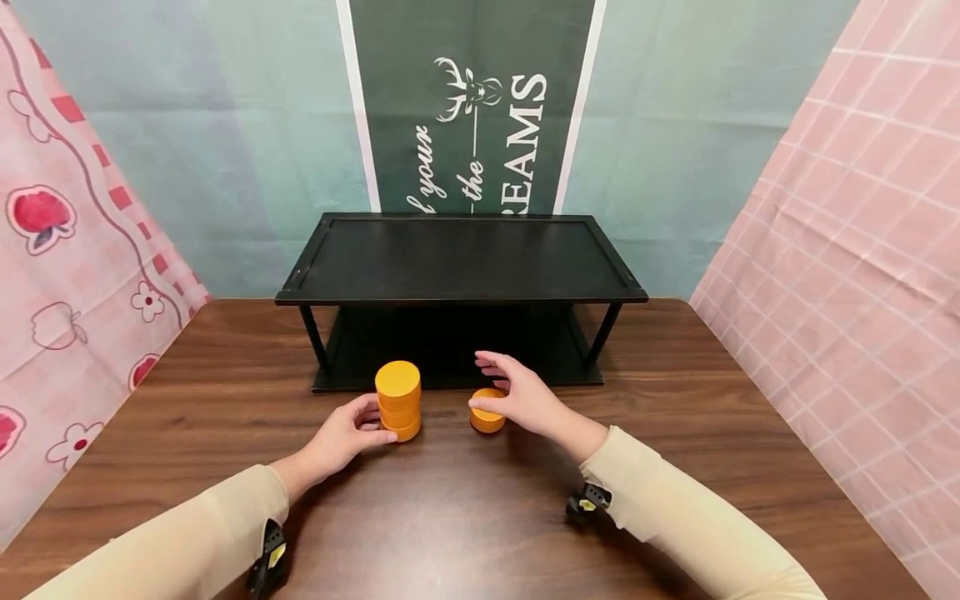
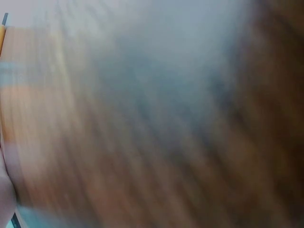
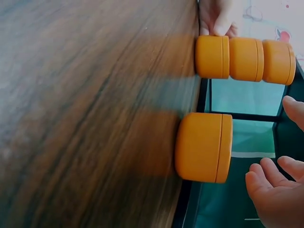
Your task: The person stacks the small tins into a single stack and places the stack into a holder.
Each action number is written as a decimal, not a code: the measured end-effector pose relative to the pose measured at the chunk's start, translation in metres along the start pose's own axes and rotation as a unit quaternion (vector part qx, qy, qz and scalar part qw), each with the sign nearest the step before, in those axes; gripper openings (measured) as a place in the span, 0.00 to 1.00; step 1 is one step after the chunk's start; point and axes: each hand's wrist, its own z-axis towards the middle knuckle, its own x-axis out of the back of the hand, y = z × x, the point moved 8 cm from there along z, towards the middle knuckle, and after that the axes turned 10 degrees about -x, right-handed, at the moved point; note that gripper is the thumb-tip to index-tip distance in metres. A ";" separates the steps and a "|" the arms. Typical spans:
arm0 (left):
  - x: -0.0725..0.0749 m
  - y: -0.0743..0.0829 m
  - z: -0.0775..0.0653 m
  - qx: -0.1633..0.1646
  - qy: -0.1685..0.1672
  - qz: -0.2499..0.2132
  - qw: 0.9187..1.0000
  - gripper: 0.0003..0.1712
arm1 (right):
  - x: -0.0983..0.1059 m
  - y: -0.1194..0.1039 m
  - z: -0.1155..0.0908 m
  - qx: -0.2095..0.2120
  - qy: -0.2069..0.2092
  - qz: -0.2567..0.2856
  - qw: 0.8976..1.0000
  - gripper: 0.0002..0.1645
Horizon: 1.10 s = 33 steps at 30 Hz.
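Observation:
Three round orange jars with lids [image 1: 399,400] stand stacked in a column on the table. My left hand [image 1: 341,437] holds the stack low down, its thumb in front against the bottom jar and its other fingers behind. A single lidded orange jar [image 3: 203,147] stands to the right of the stack. Just above this jar is my right hand [image 1: 528,402], thumb and fingers spread apart. The right wrist view shows a gap between those fingers [image 3: 273,178] and the jar's lid. Most of the left wrist view is blurred, with only a sliver of the left hand [image 2: 6,199] at its edge.
Behind the jars stands a black two-level rack [image 1: 461,258] on the brown wooden table [image 1: 442,517]. A green cloth with a deer print [image 1: 480,108] hangs at the back. Pink patterned cloths [image 1: 862,275] hang at both sides.

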 end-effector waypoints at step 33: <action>0.001 -0.001 0.002 0.005 0.002 -0.003 1.000 0.31 | -0.012 0.048 -0.012 -0.061 -0.109 -0.064 0.990 0.38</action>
